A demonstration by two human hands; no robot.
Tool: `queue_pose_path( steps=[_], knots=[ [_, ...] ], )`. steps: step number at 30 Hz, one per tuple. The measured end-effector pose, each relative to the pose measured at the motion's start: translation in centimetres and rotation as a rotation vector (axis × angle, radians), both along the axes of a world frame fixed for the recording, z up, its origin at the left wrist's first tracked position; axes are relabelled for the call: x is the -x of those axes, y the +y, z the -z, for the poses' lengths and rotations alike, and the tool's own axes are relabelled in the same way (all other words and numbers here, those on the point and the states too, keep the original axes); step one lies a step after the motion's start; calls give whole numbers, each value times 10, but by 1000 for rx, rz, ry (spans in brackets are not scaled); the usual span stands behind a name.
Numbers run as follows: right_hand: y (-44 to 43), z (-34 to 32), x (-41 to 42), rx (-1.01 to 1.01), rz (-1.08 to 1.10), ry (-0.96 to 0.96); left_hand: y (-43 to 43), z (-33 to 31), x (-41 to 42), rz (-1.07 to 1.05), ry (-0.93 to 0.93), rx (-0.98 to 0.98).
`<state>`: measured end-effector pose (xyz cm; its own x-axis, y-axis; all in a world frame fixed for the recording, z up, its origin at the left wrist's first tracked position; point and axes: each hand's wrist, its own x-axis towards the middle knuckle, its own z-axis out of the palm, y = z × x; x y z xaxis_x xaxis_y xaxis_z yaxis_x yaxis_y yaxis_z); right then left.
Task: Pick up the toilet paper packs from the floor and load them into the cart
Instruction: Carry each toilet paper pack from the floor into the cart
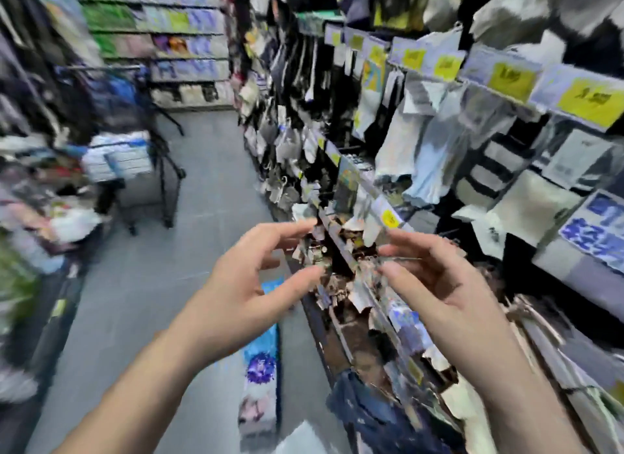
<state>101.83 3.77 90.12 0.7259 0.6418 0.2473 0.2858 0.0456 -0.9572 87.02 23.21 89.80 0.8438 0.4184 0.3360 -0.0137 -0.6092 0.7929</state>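
Observation:
A toilet paper pack [261, 362] with blue wrap and a purple flower print stands on the grey floor below my hands, against the right-hand shelf base. Farther down the aisle on the left stands the black cart [162, 169], with white and blue toilet paper packs [118, 156] stacked in it. My left hand [250, 284] and my right hand [442, 284] are both raised in front of me, fingers apart, with nothing in them. The picture is blurred by motion.
The right side is a rack of hanging socks and clothing with yellow price tags [510, 78]. Shelves of goods [30, 196] line the left side and the far end. The grey floor [202, 251] runs between them toward the cart.

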Motion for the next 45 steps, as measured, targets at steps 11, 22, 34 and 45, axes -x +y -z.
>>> queue_pose_path(
  steps=[11, 22, 34, 45],
  knots=[
    [69, 18, 28, -29, -407, 90, 0, 5, 115, -457, 55, 61],
    [90, 157, 40, 170, -451, 220, -1, 140, 155, -657, 109, 315],
    [101, 461, 45, 560, -370, 259, -4, 437, 182, -777, 459, 402],
    [86, 741, 25, 831, -336, 163, -16, 737, 211, -882, 643, 520]
  ],
)
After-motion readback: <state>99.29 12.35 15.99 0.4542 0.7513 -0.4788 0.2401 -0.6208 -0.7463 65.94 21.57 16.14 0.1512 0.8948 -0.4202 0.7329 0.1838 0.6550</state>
